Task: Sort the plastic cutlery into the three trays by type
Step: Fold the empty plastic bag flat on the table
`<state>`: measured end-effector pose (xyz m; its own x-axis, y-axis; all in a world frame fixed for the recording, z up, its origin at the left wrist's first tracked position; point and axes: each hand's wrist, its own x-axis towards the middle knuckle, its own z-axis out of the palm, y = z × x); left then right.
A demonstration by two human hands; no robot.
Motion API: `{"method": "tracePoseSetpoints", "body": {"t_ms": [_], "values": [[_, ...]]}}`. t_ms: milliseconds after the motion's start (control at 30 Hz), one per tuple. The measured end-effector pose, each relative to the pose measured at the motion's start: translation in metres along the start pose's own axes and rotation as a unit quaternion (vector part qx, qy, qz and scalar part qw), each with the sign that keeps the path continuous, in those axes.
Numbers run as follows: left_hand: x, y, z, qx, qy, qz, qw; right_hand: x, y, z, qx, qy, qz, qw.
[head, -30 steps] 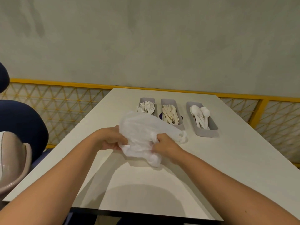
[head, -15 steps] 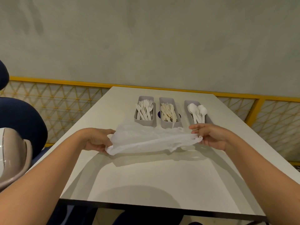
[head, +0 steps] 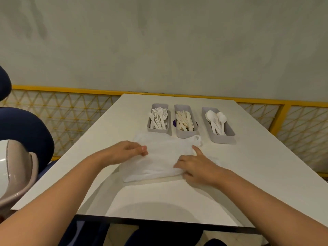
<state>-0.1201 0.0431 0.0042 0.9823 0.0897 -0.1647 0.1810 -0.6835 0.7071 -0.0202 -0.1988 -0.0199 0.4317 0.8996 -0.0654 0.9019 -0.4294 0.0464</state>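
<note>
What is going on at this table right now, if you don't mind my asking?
A person holds a thin white plastic bag flat on the white table. The left hand pinches its left edge; the right hand holds the near right edge, index finger stretched out on top. Beyond the bag stand three grey trays: forks in the left tray, cream knives in the middle tray, spoons in the right tray. The sorting looks finished.

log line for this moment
left hand: pinches bag | right hand: holds bag | bag: flat on table | trays: forks, knives, spoons
</note>
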Motion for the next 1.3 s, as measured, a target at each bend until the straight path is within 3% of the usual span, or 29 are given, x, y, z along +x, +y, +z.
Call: {"method": "tracePoseSetpoints", "body": {"t_ms": [100, 200, 333, 433, 533, 600, 733, 800, 867, 933, 967, 1033, 1100, 1167, 1300], "values": [[-0.004, -0.017, -0.002, -0.069, -0.038, -0.038, 0.996, 0.008, 0.014, -0.009, 0.142, 0.018, 0.028, 0.989], [-0.004, -0.03, -0.004, -0.187, -0.092, -0.05, 0.977, 0.017, 0.027, -0.025, 0.341, 0.034, 0.081, 0.936], [0.0, -0.033, -0.005, -0.156, -0.101, -0.022, 0.982, 0.034, 0.042, -0.024, 0.451, 0.03, 0.166, 0.876], [0.016, -0.032, 0.003, -0.148, 0.066, -0.039, 0.986, 0.052, 0.046, -0.022, 0.445, 0.0, 0.218, 0.869], [0.037, -0.031, 0.016, -0.029, 0.236, -0.094, 0.967, 0.066, 0.042, -0.026, 0.315, -0.06, 0.295, 0.9], [0.046, -0.029, 0.019, 0.015, 0.267, -0.134, 0.954, 0.07, 0.042, -0.023, 0.248, -0.072, 0.309, 0.915], [0.054, -0.029, 0.02, 0.101, 0.247, -0.175, 0.948, 0.066, 0.063, -0.017, 0.256, -0.023, 0.333, 0.907], [0.054, -0.029, 0.022, 0.129, 0.239, -0.178, 0.946, 0.063, 0.072, -0.025, 0.227, 0.043, 0.356, 0.906], [0.053, -0.031, 0.023, 0.134, 0.242, -0.181, 0.944, 0.061, 0.071, -0.034, 0.181, 0.186, 0.361, 0.896], [0.052, -0.03, 0.026, 0.141, 0.244, -0.177, 0.943, 0.059, 0.049, -0.038, 0.112, 0.312, 0.268, 0.905], [0.051, -0.029, 0.028, 0.146, 0.242, -0.176, 0.943, 0.058, 0.034, -0.034, 0.087, 0.309, 0.191, 0.928], [0.051, -0.029, 0.029, 0.149, 0.229, -0.175, 0.946, 0.056, 0.008, -0.012, 0.089, 0.201, 0.084, 0.972], [0.05, -0.028, 0.026, 0.128, 0.207, -0.17, 0.955, 0.055, 0.005, 0.013, 0.131, 0.061, 0.103, 0.984], [0.046, -0.028, 0.021, 0.07, 0.189, -0.147, 0.968, 0.053, 0.017, 0.029, 0.167, -0.002, 0.136, 0.977], [0.031, -0.021, 0.006, -0.176, 0.12, -0.052, 0.976, 0.052, 0.024, 0.03, 0.223, 0.025, 0.132, 0.966]]}}
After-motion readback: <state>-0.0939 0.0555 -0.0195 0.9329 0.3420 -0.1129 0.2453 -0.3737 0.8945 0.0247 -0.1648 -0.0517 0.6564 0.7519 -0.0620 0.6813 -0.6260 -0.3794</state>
